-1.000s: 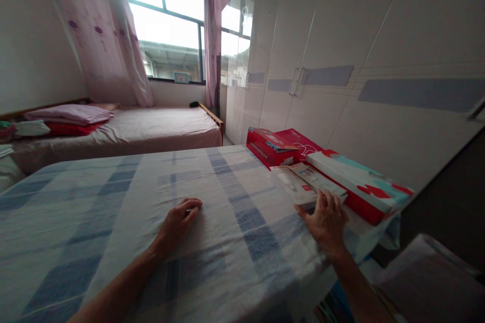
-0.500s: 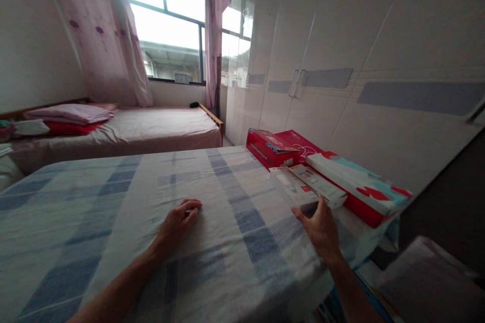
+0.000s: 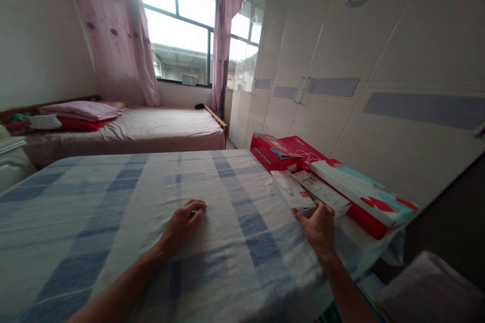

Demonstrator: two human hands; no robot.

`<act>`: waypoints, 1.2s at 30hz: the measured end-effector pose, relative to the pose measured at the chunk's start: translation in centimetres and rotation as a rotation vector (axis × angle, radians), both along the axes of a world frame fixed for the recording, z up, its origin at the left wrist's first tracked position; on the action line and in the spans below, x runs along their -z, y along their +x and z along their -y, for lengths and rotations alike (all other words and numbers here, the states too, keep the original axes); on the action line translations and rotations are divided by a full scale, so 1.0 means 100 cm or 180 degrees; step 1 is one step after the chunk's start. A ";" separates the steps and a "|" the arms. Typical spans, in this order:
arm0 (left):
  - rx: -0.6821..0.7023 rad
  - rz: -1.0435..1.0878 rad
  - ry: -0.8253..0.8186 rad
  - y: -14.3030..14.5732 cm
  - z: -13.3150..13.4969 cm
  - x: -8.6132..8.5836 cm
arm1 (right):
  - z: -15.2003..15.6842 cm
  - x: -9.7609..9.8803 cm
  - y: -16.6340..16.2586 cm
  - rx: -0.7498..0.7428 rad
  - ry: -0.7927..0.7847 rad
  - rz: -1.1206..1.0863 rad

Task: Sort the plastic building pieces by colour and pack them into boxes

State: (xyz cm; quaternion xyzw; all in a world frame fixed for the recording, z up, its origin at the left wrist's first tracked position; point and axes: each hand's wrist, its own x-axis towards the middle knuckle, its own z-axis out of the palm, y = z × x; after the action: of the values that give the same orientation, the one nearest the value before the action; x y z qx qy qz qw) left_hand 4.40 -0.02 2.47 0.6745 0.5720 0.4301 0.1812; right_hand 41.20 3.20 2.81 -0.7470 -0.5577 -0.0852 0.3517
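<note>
My right hand [image 3: 317, 227] is at the near end of a flat white box [image 3: 291, 189] with a small red patch on its top. Thumb and fingers close round that end, and the box lies on the table. Close beside it is a second narrow white box [image 3: 322, 194] with printing on it. On the striped cloth to the left rests my left hand [image 3: 185, 223], fingers curled loosely together, nothing seen in it.
Behind the white boxes stand a red box [image 3: 271, 154] and a long red, white and blue box [image 3: 364, 194]. A blue-and-white striped cloth [image 3: 136, 212] covers the table. Beyond it are a bed [image 3: 162, 131] and a tall white wardrobe [image 3: 333, 50].
The thumb and fingers of my right hand have drawn closer together on the end of the flat white box. My left hand stays put on the cloth. The view has shifted slightly.
</note>
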 end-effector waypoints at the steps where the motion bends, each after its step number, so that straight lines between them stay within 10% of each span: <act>1: 0.0000 -0.0005 0.0023 0.000 -0.001 0.001 | -0.003 0.002 -0.001 -0.0002 0.0046 -0.0018; 27: 0.0088 0.0005 0.0092 0.000 0.000 0.005 | 0.001 -0.011 -0.021 -0.0608 -0.0144 -0.0255; 36: 0.0374 0.2057 -0.0483 0.019 0.007 -0.005 | 0.026 -0.034 -0.109 -0.1695 -0.0689 -0.0807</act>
State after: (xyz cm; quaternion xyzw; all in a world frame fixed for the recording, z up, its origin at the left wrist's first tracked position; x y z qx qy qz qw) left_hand 6.27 -0.75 2.96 0.5197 0.4756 0.5667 0.4273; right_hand 30.28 0.56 6.17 -0.6124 -0.6914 0.1635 0.3468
